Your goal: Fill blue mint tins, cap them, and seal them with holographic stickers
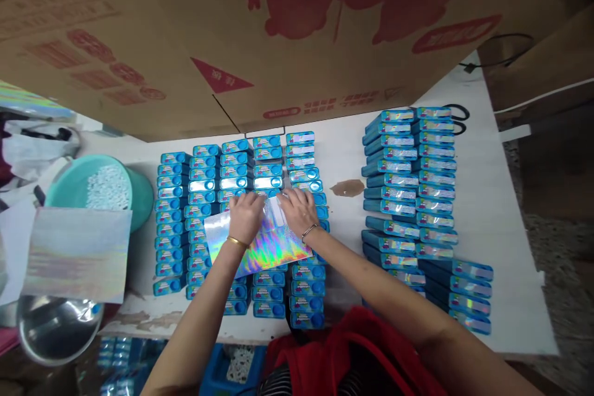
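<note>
Fingers (248,203) of both hands press flat, spread, on a shiny sheet (260,244) lying over blue boxes (204,182) on the desk (501,210).

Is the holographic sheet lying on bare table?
No, the holographic sheet lies on the rows of blue boxes, under both hands.

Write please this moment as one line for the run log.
left hand: on holographic sheet | right hand: on sheet | below: blue boxes
</note>
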Demonstrator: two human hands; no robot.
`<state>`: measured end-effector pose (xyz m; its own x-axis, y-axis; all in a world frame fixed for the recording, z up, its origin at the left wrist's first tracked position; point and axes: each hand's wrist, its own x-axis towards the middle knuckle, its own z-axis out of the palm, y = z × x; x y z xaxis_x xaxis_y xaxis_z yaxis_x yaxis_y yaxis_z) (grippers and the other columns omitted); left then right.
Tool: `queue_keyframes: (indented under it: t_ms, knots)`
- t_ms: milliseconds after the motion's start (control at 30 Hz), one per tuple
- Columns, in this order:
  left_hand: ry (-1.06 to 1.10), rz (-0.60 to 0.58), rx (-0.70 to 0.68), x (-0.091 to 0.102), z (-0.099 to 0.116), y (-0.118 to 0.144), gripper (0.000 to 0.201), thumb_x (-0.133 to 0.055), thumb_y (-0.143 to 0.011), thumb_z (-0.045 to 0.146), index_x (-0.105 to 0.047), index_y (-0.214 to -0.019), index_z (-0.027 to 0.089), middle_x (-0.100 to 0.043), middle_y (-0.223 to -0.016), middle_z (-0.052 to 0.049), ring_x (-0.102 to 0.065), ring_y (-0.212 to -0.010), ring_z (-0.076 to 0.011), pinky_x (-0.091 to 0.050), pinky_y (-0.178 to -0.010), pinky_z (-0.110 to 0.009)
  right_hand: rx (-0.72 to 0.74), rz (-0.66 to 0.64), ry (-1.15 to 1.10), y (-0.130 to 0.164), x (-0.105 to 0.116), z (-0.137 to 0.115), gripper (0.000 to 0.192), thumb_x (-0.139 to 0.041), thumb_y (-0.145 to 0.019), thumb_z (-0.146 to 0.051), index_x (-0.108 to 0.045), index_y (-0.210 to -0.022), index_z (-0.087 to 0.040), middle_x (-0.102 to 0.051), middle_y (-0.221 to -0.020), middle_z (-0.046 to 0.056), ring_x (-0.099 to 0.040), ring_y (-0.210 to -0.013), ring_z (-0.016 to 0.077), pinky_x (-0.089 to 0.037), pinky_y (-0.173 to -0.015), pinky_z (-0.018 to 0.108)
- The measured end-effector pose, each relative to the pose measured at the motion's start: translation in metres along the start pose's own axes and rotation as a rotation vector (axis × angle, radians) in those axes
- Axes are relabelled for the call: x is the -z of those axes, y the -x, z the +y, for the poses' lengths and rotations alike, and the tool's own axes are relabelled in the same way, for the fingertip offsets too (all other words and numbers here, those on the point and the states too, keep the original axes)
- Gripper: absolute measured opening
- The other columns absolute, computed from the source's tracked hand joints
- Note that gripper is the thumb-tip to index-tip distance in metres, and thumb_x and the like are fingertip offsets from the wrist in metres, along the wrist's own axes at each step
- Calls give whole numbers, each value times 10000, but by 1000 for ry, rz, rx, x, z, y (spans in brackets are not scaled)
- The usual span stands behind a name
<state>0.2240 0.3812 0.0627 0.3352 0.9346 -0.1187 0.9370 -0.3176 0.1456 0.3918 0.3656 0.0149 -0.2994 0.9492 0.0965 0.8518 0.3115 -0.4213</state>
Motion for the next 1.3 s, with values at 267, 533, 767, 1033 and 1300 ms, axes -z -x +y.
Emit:
queue_keyframes:
  t_ms: [267, 533, 767, 1033, 1300]
  knots:
    - [-1, 72, -39, -3, 13, 19, 232, -502, -895, 189, -645, -1069, 244, -623, -1219, -98, -516, -1091, -284, -311, -885, -454, -22, -45, 27, 3, -1, -3, 327, -369, -988, -265, -590, -1224, -216, -602, -1262, 106, -447, -1160, 260, -262, -975, 431]
    - [585, 335, 229, 49, 57, 69, 60, -589, -866, 258, -566, -852, 204, -645, -825, -19, -587, -812, -170, -384, -780, -334, -78, -39, -165, 1, 12, -1, 339, -360, -987, -297, -578, -1230, -205, -587, -1288, 103, -427, -1217, 261, -266, -1009, 443]
    - [1402, 554, 698, 44, 71, 23, 279, -749, -686, 331, -539, -802, 189, -607, -762, 5, -585, -732, -123, -453, -734, -259, -241, 200, -868, 26, 67, -12, 499, -330, -927, -602, -616, -969, -195, -651, -959, 71, -582, -943, 210, -438, -873, 362]
    - [1280, 474, 558, 0, 90, -35, 167, -673, -752, 328, -586, -754, 185, -598, -743, -5, -575, -737, -140, -458, -740, -280, -426, 186, -807, 3, 74, 39, 325, -432, -931, -415, -526, -689, -219, -575, -661, -7, -536, -673, 157, -406, -695, 290]
    - [711, 475, 600, -24, 102, -89, 93, -660, -768, 260, -615, -715, 197, -593, -917, -47, -534, -970, -228, -368, -894, -392, -406, 21, -267, -33, 65, 95, 258, -420, -947, -299, -565, -753, -210, -675, -837, 27, -551, -854, 196, -281, -844, 350]
